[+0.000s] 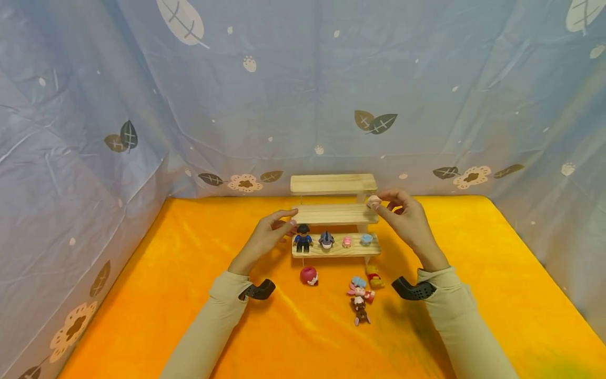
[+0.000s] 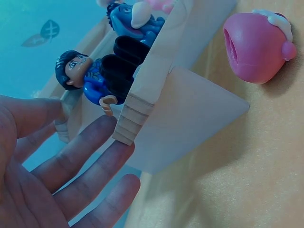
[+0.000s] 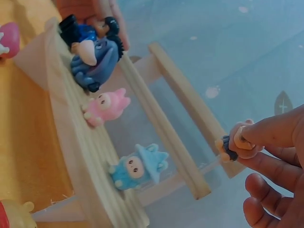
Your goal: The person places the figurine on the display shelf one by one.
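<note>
A small figurine (image 3: 241, 140) with a pinkish hood and dark blue legs is pinched between the thumb and fingers of my right hand (image 1: 408, 218), at the right end of the middle shelf. My left hand (image 1: 269, 234) rests at the left end of the three-tier wooden stand (image 1: 333, 215). Its fingers lie extended against the bottom shelf's end in the left wrist view, thumb near the middle shelf. Along the bottom shelf sit a black-haired toy figure (image 1: 303, 239), a blue-grey donkey figurine (image 1: 326, 240), a pink figurine (image 3: 107, 107) and a light blue hatted figurine (image 3: 135, 168).
On the orange cloth (image 1: 189, 316) before the stand lie a dark pink round toy (image 1: 309, 275), a yellow bear figurine in red (image 1: 374, 276) and a cluster of small figurines (image 1: 360, 302). Blue leaf-patterned fabric (image 1: 303, 79) hangs behind and at both sides.
</note>
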{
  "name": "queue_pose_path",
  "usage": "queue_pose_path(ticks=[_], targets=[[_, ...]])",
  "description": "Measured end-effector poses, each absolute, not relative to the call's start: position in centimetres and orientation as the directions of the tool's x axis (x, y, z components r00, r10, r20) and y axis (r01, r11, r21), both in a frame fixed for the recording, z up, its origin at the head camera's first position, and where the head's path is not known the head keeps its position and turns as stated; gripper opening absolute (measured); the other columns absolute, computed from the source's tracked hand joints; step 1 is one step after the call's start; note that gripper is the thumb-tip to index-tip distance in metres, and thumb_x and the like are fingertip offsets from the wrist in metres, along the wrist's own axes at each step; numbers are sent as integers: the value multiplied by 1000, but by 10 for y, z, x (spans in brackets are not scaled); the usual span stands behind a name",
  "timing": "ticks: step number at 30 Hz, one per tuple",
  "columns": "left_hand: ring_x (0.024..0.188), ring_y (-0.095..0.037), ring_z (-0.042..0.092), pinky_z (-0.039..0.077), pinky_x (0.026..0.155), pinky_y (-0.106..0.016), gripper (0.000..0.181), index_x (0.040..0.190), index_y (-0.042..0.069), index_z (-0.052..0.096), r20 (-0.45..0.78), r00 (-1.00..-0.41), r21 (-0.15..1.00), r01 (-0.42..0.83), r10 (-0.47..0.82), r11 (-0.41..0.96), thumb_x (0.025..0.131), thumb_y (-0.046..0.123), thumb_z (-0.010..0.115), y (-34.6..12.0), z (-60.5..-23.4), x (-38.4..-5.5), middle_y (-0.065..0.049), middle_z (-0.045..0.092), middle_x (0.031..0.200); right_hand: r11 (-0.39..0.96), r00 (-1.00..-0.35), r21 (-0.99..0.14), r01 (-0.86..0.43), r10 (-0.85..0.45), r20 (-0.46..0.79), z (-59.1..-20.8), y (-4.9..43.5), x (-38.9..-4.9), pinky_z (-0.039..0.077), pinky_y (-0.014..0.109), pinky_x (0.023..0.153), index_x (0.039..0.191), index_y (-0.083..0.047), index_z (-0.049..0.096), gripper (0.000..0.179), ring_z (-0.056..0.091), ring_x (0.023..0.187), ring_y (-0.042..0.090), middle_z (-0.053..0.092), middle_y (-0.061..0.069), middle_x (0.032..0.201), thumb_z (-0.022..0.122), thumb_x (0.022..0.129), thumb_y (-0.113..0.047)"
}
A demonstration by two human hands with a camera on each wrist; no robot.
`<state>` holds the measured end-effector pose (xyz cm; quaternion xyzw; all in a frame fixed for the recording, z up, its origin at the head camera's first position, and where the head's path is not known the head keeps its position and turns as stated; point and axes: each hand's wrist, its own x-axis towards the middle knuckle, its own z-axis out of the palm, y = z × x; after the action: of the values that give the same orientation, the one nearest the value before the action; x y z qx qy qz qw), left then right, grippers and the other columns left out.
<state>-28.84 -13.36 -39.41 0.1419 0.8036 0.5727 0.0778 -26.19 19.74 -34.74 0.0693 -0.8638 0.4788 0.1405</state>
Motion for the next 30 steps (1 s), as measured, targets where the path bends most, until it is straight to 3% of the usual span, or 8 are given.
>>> queue_pose_path(ticks=[14, 22, 30], targets=[[100, -29, 73, 58, 85, -52, 43, 146, 17, 57, 19, -949, 946, 119, 316, 302, 104, 28, 59, -134, -394, -288, -20, 75, 111, 549, -964, -807, -218, 9, 266, -356, 196, -266, 43, 15, 77, 125, -4, 65, 34, 51, 91, 10, 65, 15, 119, 67, 100, -26], [102, -35, 72, 58, 85, -54, 44, 146, 16, 57, 18, -949, 949, 115, 315, 292, 104, 29, 60, -133, -393, -287, -21, 74, 111, 558, -964, -799, -223, -4, 266, -357, 194, -267, 43, 15, 77, 125, -4, 65, 33, 52, 91, 10, 67, 16, 120, 67, 100, -25], [101, -32, 73, 58, 86, -52, 43, 146, 17, 57, 16, -949, 949, 113, 315, 294, 104, 28, 59, -134, -391, -287, -21, 74, 112, 583, -960, -777, -238, -18, 280, -358, 191, -269, 44, 16, 78, 125, -3, 65, 30, 54, 92, 12, 66, 17, 125, 66, 100, -20]])
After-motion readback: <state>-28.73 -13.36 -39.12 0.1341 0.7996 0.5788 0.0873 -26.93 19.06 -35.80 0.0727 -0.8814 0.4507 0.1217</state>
